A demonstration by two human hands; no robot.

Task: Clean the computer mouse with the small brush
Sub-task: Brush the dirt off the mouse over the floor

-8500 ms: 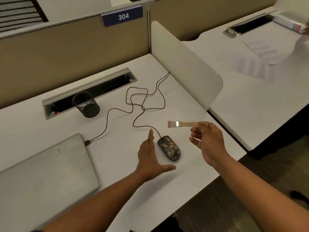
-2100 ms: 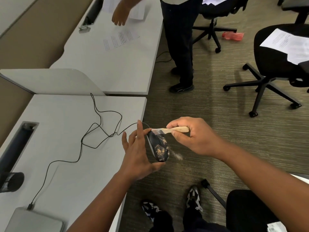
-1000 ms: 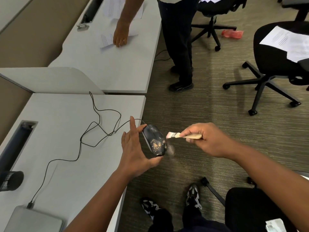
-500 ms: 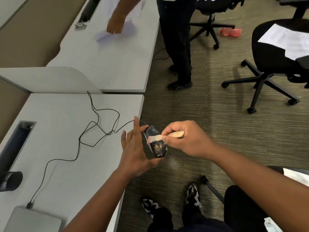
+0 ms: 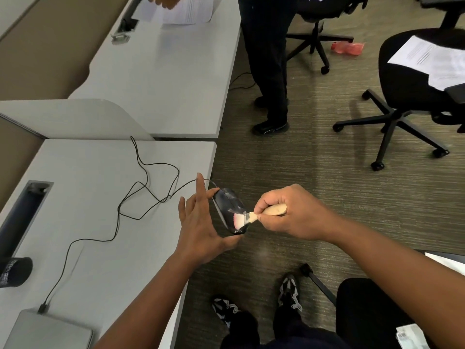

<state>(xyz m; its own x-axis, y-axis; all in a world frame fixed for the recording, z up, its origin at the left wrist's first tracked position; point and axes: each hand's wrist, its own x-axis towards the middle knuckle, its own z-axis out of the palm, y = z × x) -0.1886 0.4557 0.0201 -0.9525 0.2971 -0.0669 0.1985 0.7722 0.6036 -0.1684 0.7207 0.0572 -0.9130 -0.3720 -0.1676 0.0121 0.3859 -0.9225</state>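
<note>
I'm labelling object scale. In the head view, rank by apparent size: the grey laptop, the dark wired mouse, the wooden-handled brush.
1. Grey laptop, though partly cut off by the frame.
2. Dark wired mouse.
3. Wooden-handled brush; the right hand covers part of its handle.

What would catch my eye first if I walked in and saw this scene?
Probably the two hands in the middle: the left hand holds a dark computer mouse out past the edge of the desk, while the right hand presses the small brush, bristles down, against it. Next, the mouse's thin black cable looping across the desk to a laptop at lower left.
</note>
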